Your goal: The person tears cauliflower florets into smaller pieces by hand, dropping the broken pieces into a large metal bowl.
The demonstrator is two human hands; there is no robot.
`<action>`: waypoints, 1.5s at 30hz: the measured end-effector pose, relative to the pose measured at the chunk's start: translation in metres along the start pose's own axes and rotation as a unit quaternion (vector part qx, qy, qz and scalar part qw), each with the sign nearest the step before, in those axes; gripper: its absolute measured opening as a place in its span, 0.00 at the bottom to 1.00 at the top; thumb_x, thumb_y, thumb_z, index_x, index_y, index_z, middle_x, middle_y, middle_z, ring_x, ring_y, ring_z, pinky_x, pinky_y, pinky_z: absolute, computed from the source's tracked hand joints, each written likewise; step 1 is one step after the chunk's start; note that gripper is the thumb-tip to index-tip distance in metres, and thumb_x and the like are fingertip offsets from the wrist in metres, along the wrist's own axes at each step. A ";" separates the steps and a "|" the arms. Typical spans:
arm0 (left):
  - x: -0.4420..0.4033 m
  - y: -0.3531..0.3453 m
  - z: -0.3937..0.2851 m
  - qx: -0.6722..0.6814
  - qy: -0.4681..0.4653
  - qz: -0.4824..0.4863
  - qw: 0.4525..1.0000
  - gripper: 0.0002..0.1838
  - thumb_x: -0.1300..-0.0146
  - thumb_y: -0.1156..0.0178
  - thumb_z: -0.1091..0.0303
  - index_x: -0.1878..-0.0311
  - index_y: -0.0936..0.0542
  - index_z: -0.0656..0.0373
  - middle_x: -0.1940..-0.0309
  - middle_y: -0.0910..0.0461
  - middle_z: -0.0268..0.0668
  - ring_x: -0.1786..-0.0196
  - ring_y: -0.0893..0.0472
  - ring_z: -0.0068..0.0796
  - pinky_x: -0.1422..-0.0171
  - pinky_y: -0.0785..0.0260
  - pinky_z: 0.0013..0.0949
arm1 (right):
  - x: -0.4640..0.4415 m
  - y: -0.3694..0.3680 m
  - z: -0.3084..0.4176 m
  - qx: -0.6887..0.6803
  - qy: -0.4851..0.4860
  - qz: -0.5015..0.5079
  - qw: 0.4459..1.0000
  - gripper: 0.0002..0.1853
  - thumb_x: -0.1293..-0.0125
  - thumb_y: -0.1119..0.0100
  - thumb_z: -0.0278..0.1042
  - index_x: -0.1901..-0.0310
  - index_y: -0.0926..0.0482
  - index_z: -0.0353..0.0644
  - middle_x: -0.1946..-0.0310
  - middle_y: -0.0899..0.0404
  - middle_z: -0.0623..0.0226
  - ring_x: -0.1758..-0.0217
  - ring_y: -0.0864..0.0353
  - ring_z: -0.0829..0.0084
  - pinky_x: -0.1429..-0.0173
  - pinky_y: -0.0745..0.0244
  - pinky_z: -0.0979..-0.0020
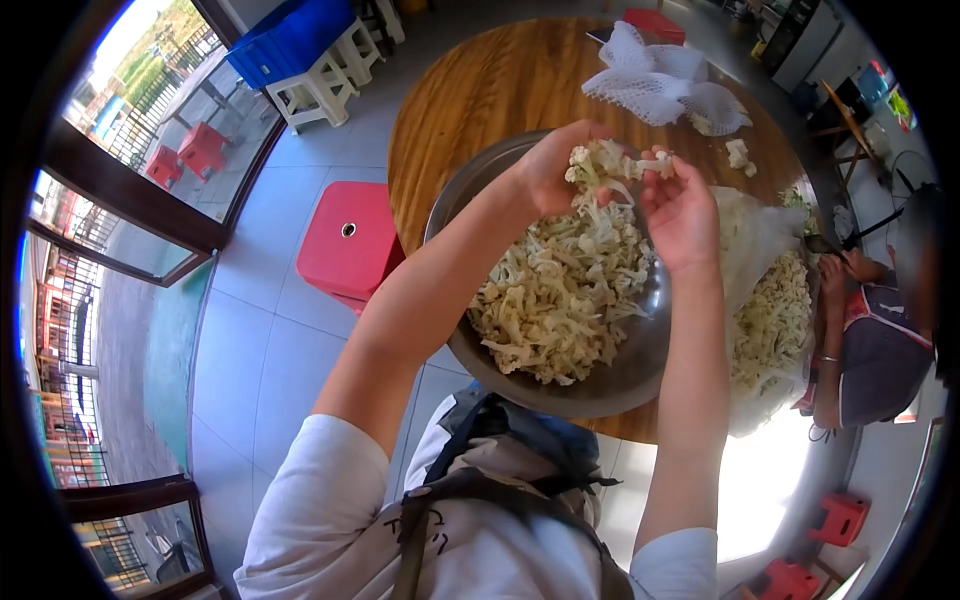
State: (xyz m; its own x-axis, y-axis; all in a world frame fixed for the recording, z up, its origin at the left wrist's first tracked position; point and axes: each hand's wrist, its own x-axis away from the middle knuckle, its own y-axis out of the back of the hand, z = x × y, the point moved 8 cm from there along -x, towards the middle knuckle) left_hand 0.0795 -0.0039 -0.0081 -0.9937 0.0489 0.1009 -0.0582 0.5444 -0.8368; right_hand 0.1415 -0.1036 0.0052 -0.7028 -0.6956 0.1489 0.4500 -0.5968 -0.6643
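Observation:
My left hand (550, 172) is closed around a cauliflower piece (592, 168) above the bowl. Across from it, my right hand (682, 212) pinches a small floret at the other end of that piece with thumb and fingertips. Below both hands is a wide metal bowl (640, 375), holding a heap of small cauliflower florets (565, 295). The bowl stands at the near edge of a round wooden table (450, 100).
Right of the bowl lies a clear plastic bag (765, 235) with more florets. White foam netting (655, 80) and a loose floret (740, 157) lie at the table's far side. A red stool (350, 240) stands left. Another person (880, 350) sits at right.

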 end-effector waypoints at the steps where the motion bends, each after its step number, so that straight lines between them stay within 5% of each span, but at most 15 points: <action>1: 0.001 0.000 0.001 0.005 0.002 -0.019 1.000 0.20 0.39 0.52 0.59 0.53 0.27 0.67 0.62 0.22 0.47 0.66 0.22 0.33 0.75 0.29 0.29 | 0.001 -0.001 0.000 -0.006 -0.001 0.003 1.000 0.15 0.38 0.46 0.39 0.56 0.26 0.36 0.62 0.23 0.65 0.67 0.26 0.78 0.64 0.30 0.78; 8: 0.007 0.005 -0.006 0.001 -0.028 -0.073 0.997 0.17 0.40 0.52 0.60 0.58 0.26 0.66 0.66 0.22 0.45 0.70 0.24 0.32 0.77 0.33 0.28 | -0.001 0.008 -0.004 0.054 0.003 -0.034 0.998 0.15 0.37 0.44 0.41 0.57 0.26 0.37 0.72 0.32 0.73 0.77 0.38 0.83 0.78 0.44 0.82; 14: 0.010 0.004 -0.013 0.003 -0.101 -0.110 0.989 0.16 0.38 0.51 0.59 0.61 0.26 0.64 0.68 0.22 0.42 0.70 0.24 0.32 0.77 0.33 0.28 | 0.003 0.000 -0.006 0.070 -0.012 -0.010 0.997 0.16 0.38 0.43 0.44 0.57 0.26 0.39 0.71 0.34 0.74 0.79 0.41 0.86 0.82 0.50 0.84; 24: 0.017 0.004 -0.003 -0.059 -0.053 -0.134 0.988 0.11 0.37 0.52 0.62 0.60 0.27 0.60 0.68 0.23 0.38 0.67 0.24 0.30 0.75 0.33 0.31 | 0.013 -0.013 -0.010 0.267 0.061 0.008 0.962 0.16 0.41 0.38 0.43 0.56 0.22 0.43 0.79 0.34 0.79 0.80 0.39 0.87 0.80 0.45 0.82; 27: 0.012 -0.002 -0.007 -0.086 -0.066 -0.139 0.984 0.12 0.36 0.52 0.62 0.59 0.27 0.61 0.67 0.23 0.38 0.67 0.24 0.30 0.74 0.33 0.31 | 0.008 -0.016 0.001 0.321 0.112 0.024 0.940 0.14 0.40 0.40 0.39 0.55 0.23 0.41 0.75 0.25 0.75 0.76 0.31 0.84 0.71 0.34 0.80; 32: 0.020 -0.008 0.000 -0.074 -0.057 -0.121 0.988 0.13 0.37 0.51 0.61 0.59 0.26 0.62 0.67 0.23 0.38 0.67 0.24 0.30 0.74 0.34 0.30 | 0.021 -0.022 0.006 0.396 0.181 0.005 0.900 0.11 0.39 0.43 0.38 0.61 0.23 0.38 0.74 0.20 0.70 0.71 0.23 0.83 0.66 0.31 0.78; 41: 0.013 -0.004 -0.002 -0.090 -0.053 -0.122 0.987 0.11 0.39 0.48 0.65 0.59 0.27 0.62 0.70 0.24 0.39 0.69 0.24 0.29 0.72 0.33 0.30 | 0.017 -0.020 0.016 0.412 0.278 -0.021 0.868 0.10 0.41 0.42 0.37 0.62 0.23 0.41 0.74 0.24 0.72 0.72 0.27 0.81 0.67 0.32 0.78; 45: 0.016 -0.010 -0.007 -0.093 -0.069 -0.131 0.985 0.11 0.39 0.47 0.64 0.58 0.26 0.61 0.70 0.24 0.37 0.69 0.24 0.28 0.72 0.33 0.30 | 0.009 -0.010 0.012 0.362 0.216 -0.045 0.906 0.12 0.42 0.42 0.35 0.59 0.23 0.40 0.73 0.24 0.72 0.71 0.29 0.83 0.67 0.33 0.78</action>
State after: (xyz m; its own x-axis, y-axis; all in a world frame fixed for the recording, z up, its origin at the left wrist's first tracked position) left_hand 0.0652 -0.0028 0.0054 -0.9509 -0.2216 0.2160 -0.3094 0.6672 -0.6775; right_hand 0.1369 -0.1086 0.0224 -0.8340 -0.5034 -0.2259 0.5141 -0.8576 0.0133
